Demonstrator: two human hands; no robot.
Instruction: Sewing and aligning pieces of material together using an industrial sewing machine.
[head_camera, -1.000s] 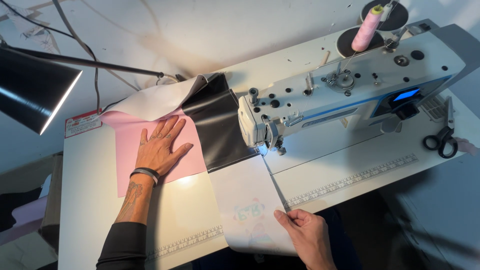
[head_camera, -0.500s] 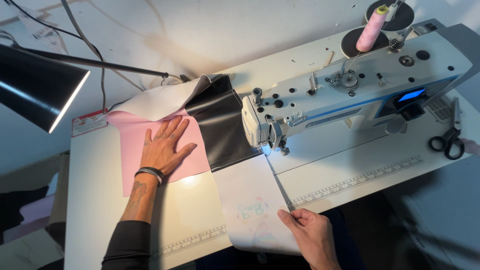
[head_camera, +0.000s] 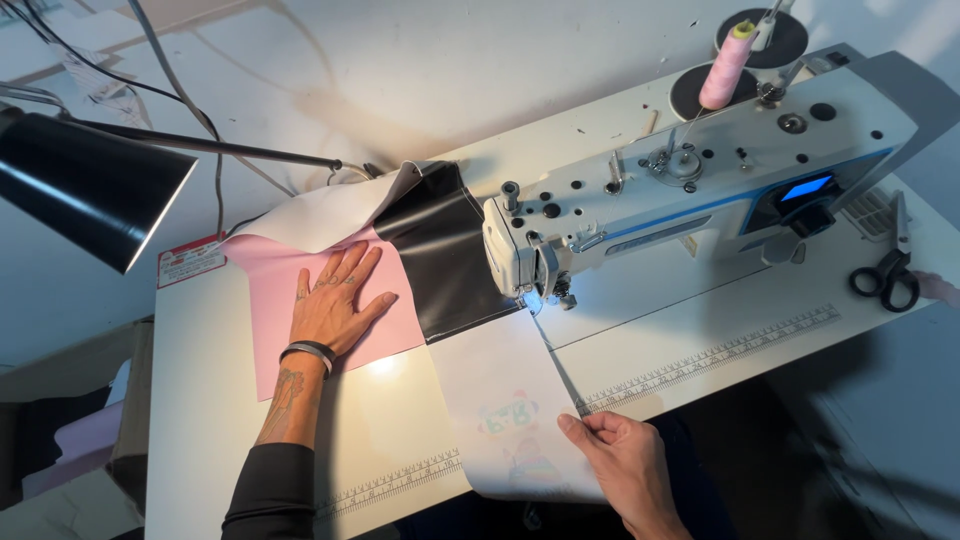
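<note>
Hands: L hand (head_camera: 335, 305) flat, open on pink sheet (head_camera: 270, 300); R hand (head_camera: 625, 455) pinching white printed panel (head_camera: 505, 400) edge

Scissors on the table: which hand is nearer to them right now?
Right. The right hand pinches the white panel's near edge, below-left of the scissors; the left hand lies flat on the pink fabric, far across the table.

Left hand (head_camera: 335, 305) lies flat, palm down, fingers spread and pointing away from the body, thumb splayed to the right. Dark band at the left wrist; forearm bare with a tattoo, dark sleeve from mid-forearm to the lower frame edge. Forearm runs nearly straight up the frame. Right hand (head_camera: 625, 460) enters from the lower edge, knuckles up, fingers curled, thumb and forefinger pinched together at its upper left. Hands well apart.
</note>
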